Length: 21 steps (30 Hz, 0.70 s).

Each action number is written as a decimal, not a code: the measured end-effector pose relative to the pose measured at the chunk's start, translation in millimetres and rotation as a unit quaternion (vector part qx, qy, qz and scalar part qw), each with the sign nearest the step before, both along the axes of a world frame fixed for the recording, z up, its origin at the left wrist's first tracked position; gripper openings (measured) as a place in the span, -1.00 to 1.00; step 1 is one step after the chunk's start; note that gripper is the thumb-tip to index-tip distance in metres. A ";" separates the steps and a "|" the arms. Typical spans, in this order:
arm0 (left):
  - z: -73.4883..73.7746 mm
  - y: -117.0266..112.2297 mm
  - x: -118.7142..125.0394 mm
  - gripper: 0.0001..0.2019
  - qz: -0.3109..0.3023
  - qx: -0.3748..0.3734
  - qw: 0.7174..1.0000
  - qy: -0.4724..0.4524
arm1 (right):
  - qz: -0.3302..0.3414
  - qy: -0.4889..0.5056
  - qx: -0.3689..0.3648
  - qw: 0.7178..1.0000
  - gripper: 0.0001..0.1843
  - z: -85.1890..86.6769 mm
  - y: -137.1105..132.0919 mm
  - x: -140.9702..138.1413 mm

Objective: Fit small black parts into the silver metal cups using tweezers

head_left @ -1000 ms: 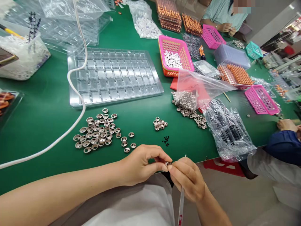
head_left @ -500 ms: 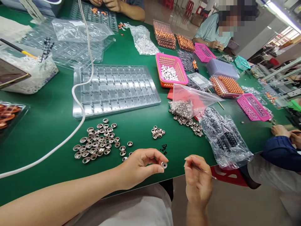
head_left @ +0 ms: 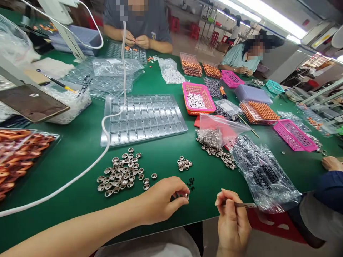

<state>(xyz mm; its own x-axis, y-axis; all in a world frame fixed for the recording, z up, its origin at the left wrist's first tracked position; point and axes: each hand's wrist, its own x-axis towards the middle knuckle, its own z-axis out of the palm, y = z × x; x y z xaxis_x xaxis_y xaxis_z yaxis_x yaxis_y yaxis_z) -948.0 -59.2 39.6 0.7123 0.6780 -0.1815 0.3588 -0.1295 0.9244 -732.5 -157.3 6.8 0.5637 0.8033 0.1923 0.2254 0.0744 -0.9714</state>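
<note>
My left hand (head_left: 163, 200) pinches a small metal cup (head_left: 186, 195) between thumb and fingers, low over the green table near its front edge. My right hand (head_left: 232, 219) is closed on thin tweezers (head_left: 242, 205) whose tip points right, just off the table edge. A heap of similar metal cups (head_left: 120, 175) lies left of my left hand. A smaller cluster of metal rings (head_left: 184, 163) and a few tiny black bits (head_left: 190, 184) lie just beyond my fingers.
A clear compartment tray (head_left: 143, 117) lies mid-table, with a white cable (head_left: 80, 171) across it. An open bag spilling metal rings (head_left: 214, 134), a bag of black parts (head_left: 264, 175), pink baskets (head_left: 198, 98) and orange-part trays (head_left: 16, 153) surround. Other people work at the far side and right.
My hands have drawn apart: the left keeps the metal cup and lowered it toward the table, the right moved right with the tweezers. The view tilted upward.
</note>
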 end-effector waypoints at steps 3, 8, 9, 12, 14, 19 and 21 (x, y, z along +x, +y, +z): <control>5.4 7.2 -7.4 -0.84 -0.036 0.188 0.969 0.155 | 0.036 -0.021 0.006 0.999 -0.76 -5.9 4.7 1.2; 19.4 12.5 -17.5 -0.76 -0.084 0.279 0.902 0.319 | 0.066 -0.062 0.002 0.996 -0.76 -13.5 5.7 3.5; 22.5 12.9 -20.0 -0.77 -0.087 0.282 0.896 0.331 | 0.068 -0.065 -0.001 0.996 -0.77 -13.8 4.7 4.1; 28.4 14.9 -27.1 -0.79 -0.077 0.287 0.895 0.333 | 0.064 -0.036 0.011 0.997 -0.79 -10.1 3.1 6.0; 27.2 17.7 -28.4 -0.79 -0.056 0.299 0.900 0.312 | 0.064 0.005 0.050 0.997 -0.79 -4.6 5.3 7.8; 4.9 33.0 -11.2 -0.87 -0.036 0.374 0.897 0.232 | 0.053 0.044 0.162 0.984 -0.71 4.7 18.1 14.0; -5.7 41.1 -1.3 -0.89 -0.042 0.404 0.886 0.223 | 0.066 0.046 0.174 0.981 -0.71 4.5 20.5 15.6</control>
<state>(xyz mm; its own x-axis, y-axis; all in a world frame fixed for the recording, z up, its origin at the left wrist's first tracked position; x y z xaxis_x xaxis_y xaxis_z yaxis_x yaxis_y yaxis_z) -949.3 -18.1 33.8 0.7456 0.6634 0.0635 0.6232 -0.7278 0.2863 -716.8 -136.8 11.2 0.4868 0.7649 0.4219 0.1044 0.4286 -0.8975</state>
